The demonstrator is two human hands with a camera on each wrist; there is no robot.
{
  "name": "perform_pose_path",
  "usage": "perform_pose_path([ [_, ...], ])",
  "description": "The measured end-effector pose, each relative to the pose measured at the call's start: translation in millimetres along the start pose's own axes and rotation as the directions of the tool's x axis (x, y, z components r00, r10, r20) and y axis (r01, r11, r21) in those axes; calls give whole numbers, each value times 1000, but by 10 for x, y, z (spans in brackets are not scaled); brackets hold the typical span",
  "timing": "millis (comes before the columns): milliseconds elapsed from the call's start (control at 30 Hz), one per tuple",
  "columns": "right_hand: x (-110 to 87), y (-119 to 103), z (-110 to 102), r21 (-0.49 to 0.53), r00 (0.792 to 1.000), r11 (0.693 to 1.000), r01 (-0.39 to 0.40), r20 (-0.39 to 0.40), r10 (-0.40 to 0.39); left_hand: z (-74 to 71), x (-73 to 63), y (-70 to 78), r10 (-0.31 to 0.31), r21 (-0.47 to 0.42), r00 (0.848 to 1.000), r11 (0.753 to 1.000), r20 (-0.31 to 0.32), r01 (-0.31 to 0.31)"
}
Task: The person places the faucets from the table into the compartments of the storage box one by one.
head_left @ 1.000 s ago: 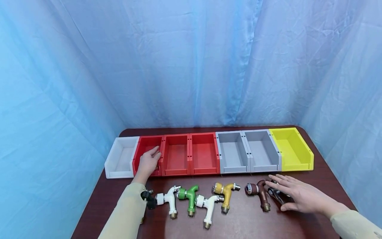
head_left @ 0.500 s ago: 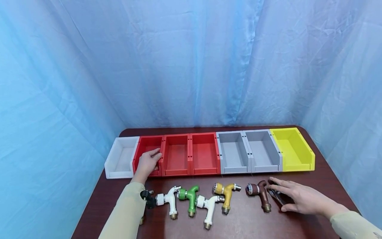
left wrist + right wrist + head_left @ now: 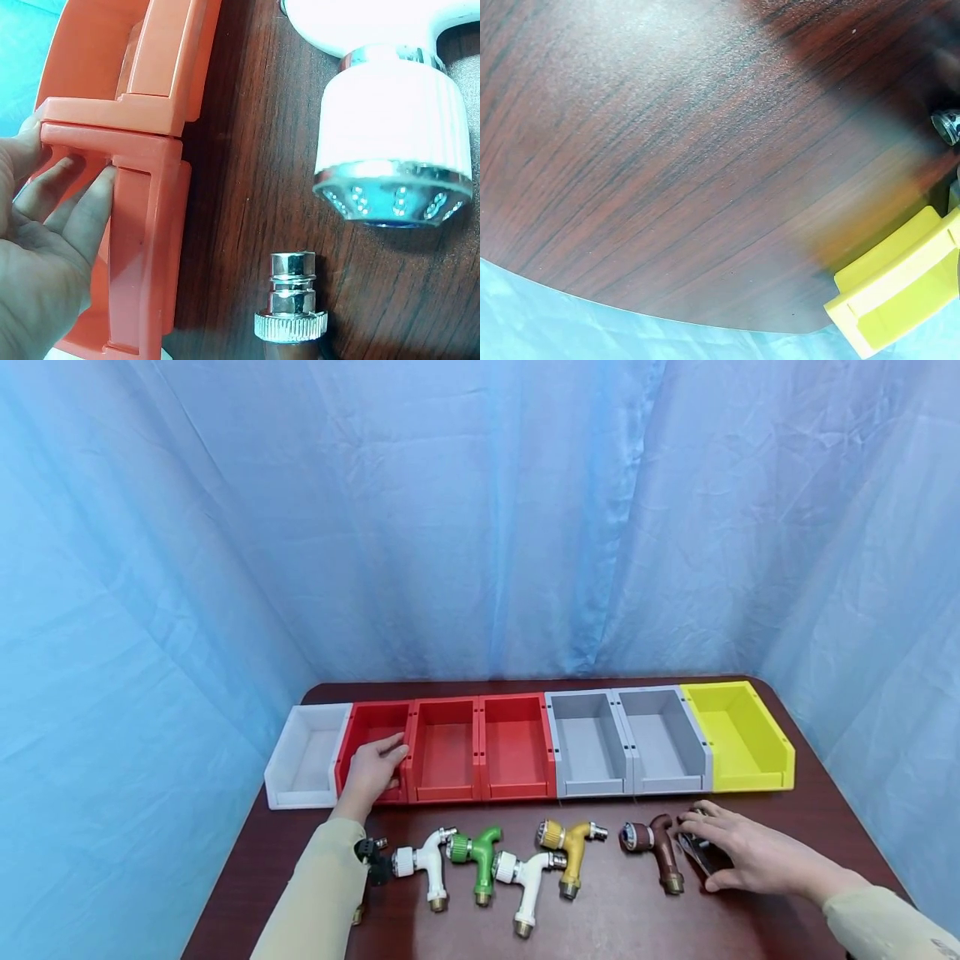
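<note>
My left hand (image 3: 372,774) reaches into the leftmost red bin (image 3: 139,255) and grips its right side wall, thumb over the rim and fingers inside. To the right, my right hand (image 3: 757,852) curls its fingers and thumb about a dark and chrome faucet (image 3: 697,856), covering most of it; only a chrome end of this faucet (image 3: 948,126) shows in the right wrist view. Just left of that hand lies a brown faucet (image 3: 663,856). Below the left sleeve is a black-handled faucet (image 3: 372,852), partly hidden by the forearm.
Two white faucets (image 3: 431,868), a green faucet (image 3: 480,864) and a yellow faucet (image 3: 573,860) lie across the dark wooden table (image 3: 600,927). Behind them stands a row of bins: a white bin (image 3: 300,797), red ones, grey bins (image 3: 592,787) and a yellow bin (image 3: 753,781). Blue curtains surround the table.
My right hand's fingers have bent down from nearly straight and drawn in around the dark faucet. The left hand has settled slightly lower at the red bin's wall and stays there.
</note>
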State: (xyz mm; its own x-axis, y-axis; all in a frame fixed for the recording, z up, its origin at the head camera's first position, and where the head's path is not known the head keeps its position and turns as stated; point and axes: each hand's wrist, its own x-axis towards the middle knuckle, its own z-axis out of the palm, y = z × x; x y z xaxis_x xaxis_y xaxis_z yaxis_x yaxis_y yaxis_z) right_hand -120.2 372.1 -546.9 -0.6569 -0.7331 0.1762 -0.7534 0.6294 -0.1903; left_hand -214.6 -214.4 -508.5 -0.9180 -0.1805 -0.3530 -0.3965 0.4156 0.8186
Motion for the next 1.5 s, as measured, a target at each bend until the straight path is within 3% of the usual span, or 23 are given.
perform_pose_path([
  [567,-33,-6,15,-82,997,996,33,-68,-39,-8,-9,7,-12,-22,1000,1000,19,13],
  [967,-53,5,-48,-113,1000,994,-13,-1,13,-14,-29,9,-11,-21,1000,1000,26,11],
  [1500,-37,119,-121,-152,979,987,55,-188,-83,-4,-20,14,-4,-5,1000,1000,23,5],
])
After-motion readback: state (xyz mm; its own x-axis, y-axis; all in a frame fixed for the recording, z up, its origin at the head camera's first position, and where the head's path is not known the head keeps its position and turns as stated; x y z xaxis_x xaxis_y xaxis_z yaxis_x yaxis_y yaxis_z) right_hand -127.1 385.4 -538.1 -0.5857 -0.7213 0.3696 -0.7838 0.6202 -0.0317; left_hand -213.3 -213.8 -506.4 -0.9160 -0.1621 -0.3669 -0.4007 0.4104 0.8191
